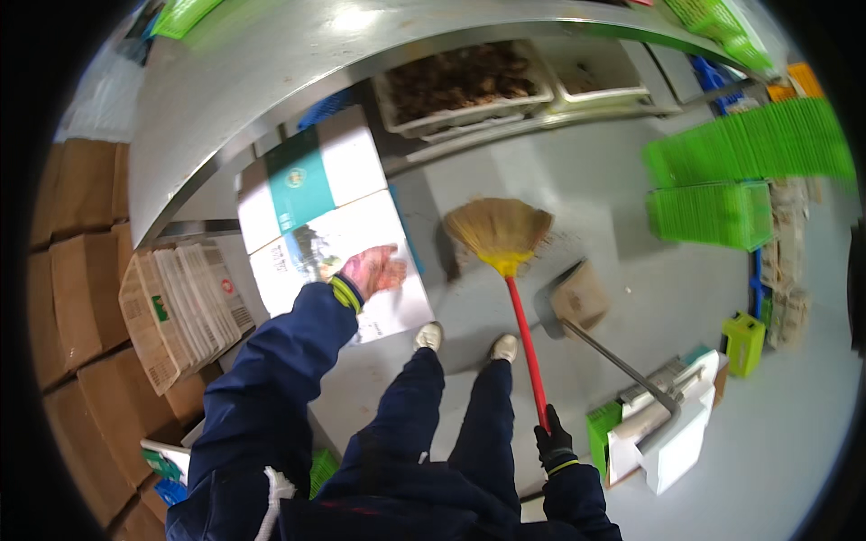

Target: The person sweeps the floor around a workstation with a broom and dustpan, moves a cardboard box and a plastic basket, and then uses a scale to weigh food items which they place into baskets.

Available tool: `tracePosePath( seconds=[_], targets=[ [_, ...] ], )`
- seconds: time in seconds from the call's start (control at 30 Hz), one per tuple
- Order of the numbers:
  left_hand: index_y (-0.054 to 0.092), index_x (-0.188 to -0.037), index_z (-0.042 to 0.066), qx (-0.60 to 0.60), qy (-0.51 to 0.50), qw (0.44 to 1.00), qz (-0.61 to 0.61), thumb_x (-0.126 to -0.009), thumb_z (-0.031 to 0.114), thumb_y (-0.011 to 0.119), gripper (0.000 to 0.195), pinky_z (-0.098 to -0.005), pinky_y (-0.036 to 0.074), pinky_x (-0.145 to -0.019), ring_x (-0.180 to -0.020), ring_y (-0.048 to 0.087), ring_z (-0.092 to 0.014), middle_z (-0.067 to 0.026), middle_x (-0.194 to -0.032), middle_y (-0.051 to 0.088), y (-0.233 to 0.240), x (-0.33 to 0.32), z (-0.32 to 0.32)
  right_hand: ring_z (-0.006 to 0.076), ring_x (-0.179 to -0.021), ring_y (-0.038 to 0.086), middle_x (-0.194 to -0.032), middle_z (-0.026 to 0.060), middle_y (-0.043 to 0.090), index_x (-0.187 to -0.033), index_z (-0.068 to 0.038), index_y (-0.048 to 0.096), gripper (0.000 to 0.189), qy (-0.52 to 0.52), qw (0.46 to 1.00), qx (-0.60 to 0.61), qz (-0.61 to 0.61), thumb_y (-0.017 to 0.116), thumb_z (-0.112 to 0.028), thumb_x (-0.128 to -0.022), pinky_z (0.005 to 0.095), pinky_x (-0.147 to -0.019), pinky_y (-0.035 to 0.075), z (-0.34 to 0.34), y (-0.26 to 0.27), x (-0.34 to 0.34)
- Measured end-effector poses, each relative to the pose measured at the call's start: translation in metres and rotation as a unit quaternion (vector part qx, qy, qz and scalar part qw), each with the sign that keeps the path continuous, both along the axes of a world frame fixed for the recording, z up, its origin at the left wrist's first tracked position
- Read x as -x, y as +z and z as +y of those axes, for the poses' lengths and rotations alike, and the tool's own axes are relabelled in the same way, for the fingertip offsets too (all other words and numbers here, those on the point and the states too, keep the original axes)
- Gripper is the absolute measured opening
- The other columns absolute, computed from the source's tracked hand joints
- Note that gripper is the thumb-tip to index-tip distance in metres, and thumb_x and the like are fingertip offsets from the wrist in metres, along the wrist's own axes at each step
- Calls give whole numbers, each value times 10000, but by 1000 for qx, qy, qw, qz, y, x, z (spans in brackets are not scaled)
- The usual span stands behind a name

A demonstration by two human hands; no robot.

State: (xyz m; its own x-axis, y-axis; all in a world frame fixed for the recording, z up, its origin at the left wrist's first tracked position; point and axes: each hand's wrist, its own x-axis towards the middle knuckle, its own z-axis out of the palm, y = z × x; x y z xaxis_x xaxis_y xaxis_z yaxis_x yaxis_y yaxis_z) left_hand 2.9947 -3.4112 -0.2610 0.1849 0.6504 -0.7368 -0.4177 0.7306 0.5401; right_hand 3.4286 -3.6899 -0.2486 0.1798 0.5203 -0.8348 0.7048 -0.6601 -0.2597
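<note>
My right hand (555,433), in a black glove, grips the red handle of a broom (500,233) with a yellow collar and straw-coloured bristles. Its bristles rest on the grey floor among scattered brown debris. A long-handled dustpan (580,297) lies right of the broom, its grey metal handle reaching toward the lower right. My left hand (379,270), bare and with its fingers apart, is over the printed white top of a carton (399,311); whether it touches the surface cannot be told.
A steel table (270,74) spans the top, with a tub of dark brown pieces (467,81) beneath. Brown cartons (88,291) and folded cardboard (196,297) stand left. Stacked green baskets (710,215), a yellow-green container (744,343) and a box of flattened cardboard (683,446) are on the right.
</note>
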Motion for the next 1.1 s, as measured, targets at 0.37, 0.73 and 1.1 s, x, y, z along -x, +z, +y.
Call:
tracePosePath(
  seconds=[0.37,0.73,1.1],
  targets=[
    [336,-1223,71,-172,-426,884,91,-745,145,589,546,-302,399,-846,-991,492,-185,-107,-1142,474,49,-262,-113,215,-389,476,-515,90,480,-1239,-146,353,450,-384,873,-28,299,485,-219,-815,328,-352,398,93,270,-67],
    [341,-1209,40,-321,-304,875,197,-738,417,580,649,-342,366,-884,-1008,502,-262,-132,-1126,490,73,-410,-103,143,-337,407,-512,59,435,-1328,-145,145,581,-194,951,-64,231,432,-57,-831,255,-313,369,120,331,-210],
    [257,-1223,-22,-51,-92,986,127,-733,323,633,708,-265,439,-592,-683,519,-139,-83,-844,538,130,-291,-87,185,-449,489,-650,84,543,-1293,-217,253,615,198,961,-160,105,561,-167,-764,307,-408,405,93,315,-249]
  ],
)
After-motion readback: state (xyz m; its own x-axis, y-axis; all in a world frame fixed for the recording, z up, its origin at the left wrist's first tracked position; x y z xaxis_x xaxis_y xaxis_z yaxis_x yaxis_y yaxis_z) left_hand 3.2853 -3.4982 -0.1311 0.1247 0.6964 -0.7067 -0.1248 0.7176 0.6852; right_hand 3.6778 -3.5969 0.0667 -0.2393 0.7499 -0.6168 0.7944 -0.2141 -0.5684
